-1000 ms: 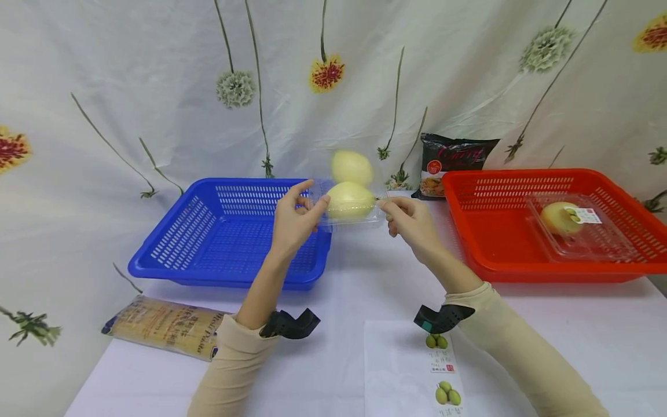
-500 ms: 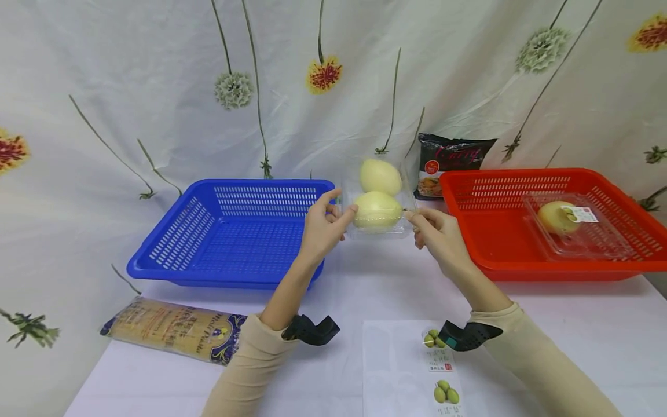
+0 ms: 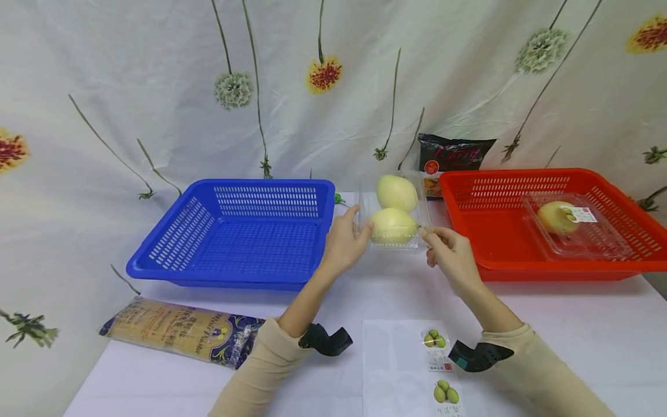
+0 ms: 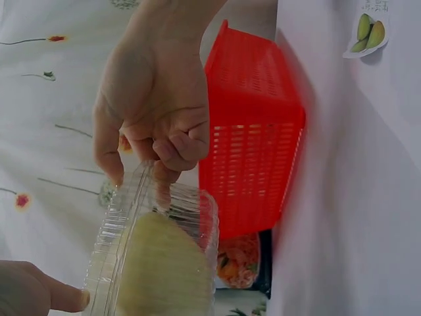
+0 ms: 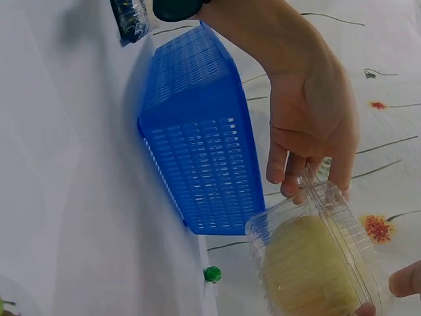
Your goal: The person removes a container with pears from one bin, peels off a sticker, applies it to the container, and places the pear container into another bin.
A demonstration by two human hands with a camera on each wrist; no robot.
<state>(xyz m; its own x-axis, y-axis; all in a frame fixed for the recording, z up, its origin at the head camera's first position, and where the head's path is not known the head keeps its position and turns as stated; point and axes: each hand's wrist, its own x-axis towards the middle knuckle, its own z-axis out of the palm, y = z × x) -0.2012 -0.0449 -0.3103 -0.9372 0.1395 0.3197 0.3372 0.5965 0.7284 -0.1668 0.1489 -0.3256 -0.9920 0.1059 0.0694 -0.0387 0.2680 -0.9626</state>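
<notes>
Both hands are clamped on the clear box: left hand (image 3: 345, 242) pinches the left side near the front corner, thumb on the near face; right hand (image 3: 453, 256) pinches the right front corner, thumb against fingertips. The wrist views back that up, fingers and thumb on the seam rim. Lid looks shut; can't tell if it's latched.

Box sits between blue basket (image 3: 224, 278) and red basket (image 3: 547, 267), nearer red, and looks to be held clear of the surface (image 3: 401, 298).

How I'd handle it: both grips are at the near end, so I'd expect the far end to want to droop. Equal height left and right, wrists firm, slow moves so the fruit doesn't roll. I'd pinch both rim layers together, else the lid may pop. Light squeeze only; thin plastic probably buckles. Leave margin at the red rim.

Orientation: long axis seems to run front to back, away from me, ribbed short end facing me. Near fruit (image 3: 393, 221) lies crosswise, long axis left-right, small dark tip to the right. Far fruit (image 3: 396, 192) sits behind it, slightly skewed. Exact tilt of the box I can't read.
</notes>
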